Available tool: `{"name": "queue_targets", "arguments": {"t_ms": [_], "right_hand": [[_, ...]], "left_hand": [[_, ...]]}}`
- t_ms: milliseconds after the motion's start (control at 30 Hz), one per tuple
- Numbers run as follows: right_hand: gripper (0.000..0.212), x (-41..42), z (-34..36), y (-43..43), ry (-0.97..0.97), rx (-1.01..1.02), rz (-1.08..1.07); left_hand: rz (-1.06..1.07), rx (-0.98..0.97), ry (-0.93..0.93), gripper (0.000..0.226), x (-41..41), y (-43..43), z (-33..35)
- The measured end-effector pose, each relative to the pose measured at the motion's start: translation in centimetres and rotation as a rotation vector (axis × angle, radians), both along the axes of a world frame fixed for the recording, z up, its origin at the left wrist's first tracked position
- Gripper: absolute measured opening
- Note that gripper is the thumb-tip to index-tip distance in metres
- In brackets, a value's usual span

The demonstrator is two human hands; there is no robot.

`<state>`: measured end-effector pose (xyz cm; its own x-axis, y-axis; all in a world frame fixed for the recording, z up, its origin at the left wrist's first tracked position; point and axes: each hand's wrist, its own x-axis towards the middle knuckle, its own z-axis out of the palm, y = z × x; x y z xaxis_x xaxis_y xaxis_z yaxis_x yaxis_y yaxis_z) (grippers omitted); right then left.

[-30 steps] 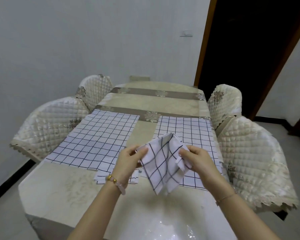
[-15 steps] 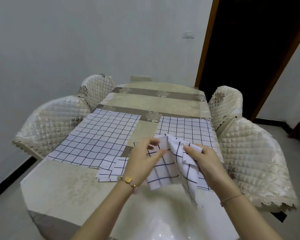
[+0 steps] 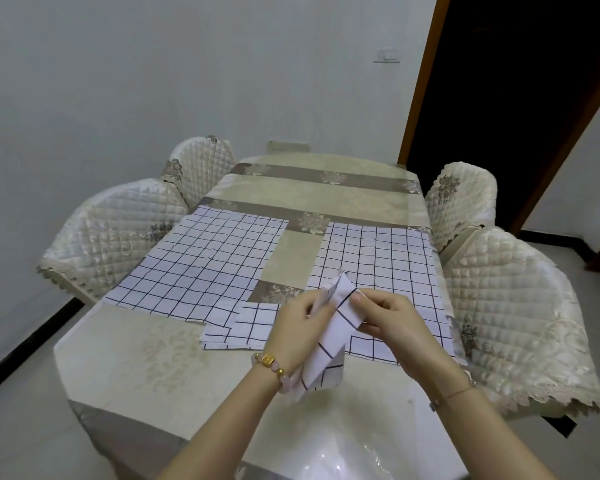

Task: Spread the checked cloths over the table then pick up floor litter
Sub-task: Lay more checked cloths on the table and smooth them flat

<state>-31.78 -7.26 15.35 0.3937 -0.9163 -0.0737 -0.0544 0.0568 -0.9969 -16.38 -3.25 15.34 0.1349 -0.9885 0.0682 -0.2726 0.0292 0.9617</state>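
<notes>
Both hands hold one folded white cloth with dark checks above the near half of the table. My left hand pinches its upper left edge, my right hand grips its upper right side, and the lower corner hangs down between my wrists. Two checked cloths lie spread flat: one on the left, one on the right. A small stack of folded checked cloths rests just left of my left hand.
Quilted cream chairs flank the table, two on the left and two on the right. A dark open doorway lies at the back right. Grey floor shows at both sides; no litter is visible on it.
My hands have drawn closer together, gathering the held cloth into a narrower bundle that now hangs lower between my wrists. The spread cloths and the stack lie as before.
</notes>
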Motion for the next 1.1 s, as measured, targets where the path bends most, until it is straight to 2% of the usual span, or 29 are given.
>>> {"name": "queue_targets", "arguments": {"t_ms": [133, 300, 500, 600, 667, 733, 767, 833, 900, 933, 1000, 1100], "right_hand": [[0.018, -2.1, 0.4, -1.6, 0.038, -0.039, -0.180], [0.015, -6.4, -0.1, -4.3, 0.089, -0.055, -0.377], [0.046, -9.4, -3.8, -6.2, 0.232, -0.011, -0.377], [0.037, -9.8, -6.1, -6.3, 0.291, 0.052, -0.386], [0.028, -9.7, -7.5, -6.3, 0.357, 0.069, -0.388], [0.031, -9.5, -8.9, -6.4, 0.466, 0.041, -0.352], [0.027, -9.4, -9.4, -6.4, 0.526, 0.031, -0.339], [0.014, -9.1, -10.5, -6.2, 0.657, 0.029, -0.306], [0.038, -8.9, -11.4, -5.5, 0.811, -0.031, -0.319], [0.041, -8.5, -11.8, -4.7, 0.853, -0.098, -0.335], [0.036, -7.3, -12.3, -2.3, 0.832, -0.207, -0.305], [0.026, -4.9, -14.2, 1.8, 0.797, -0.221, -0.058]], "left_hand": [[0.291, -0.044, 0.017, 0.018, 4.5, -0.7, -0.4], [0.502, -0.005, 0.042, 0.010, 11.3, -1.1, -0.6], [0.615, 0.042, 0.062, 0.019, 15.8, -0.1, -1.8], [0.637, 0.149, 0.115, 0.011, 17.2, 0.2, -4.0], [0.634, 0.234, 0.082, 0.024, 17.8, 0.0, -5.6], [0.610, 0.340, -0.034, 0.048, 18.1, -0.3, -7.0], [0.591, 0.391, -0.133, 0.058, 18.0, -0.5, -7.5], [0.560, 0.443, -0.360, 0.064, 17.6, -0.4, -8.4], [0.517, 0.398, -0.611, 0.063, 16.3, 0.2, -9.5], [0.451, 0.342, -0.697, 0.060, 15.3, 0.8, -10.3], [0.191, 0.232, -0.773, 0.053, 12.7, 2.5, -12.2], [-0.174, 0.161, -0.829, 0.049, 8.7, 5.4, -14.9]]}}
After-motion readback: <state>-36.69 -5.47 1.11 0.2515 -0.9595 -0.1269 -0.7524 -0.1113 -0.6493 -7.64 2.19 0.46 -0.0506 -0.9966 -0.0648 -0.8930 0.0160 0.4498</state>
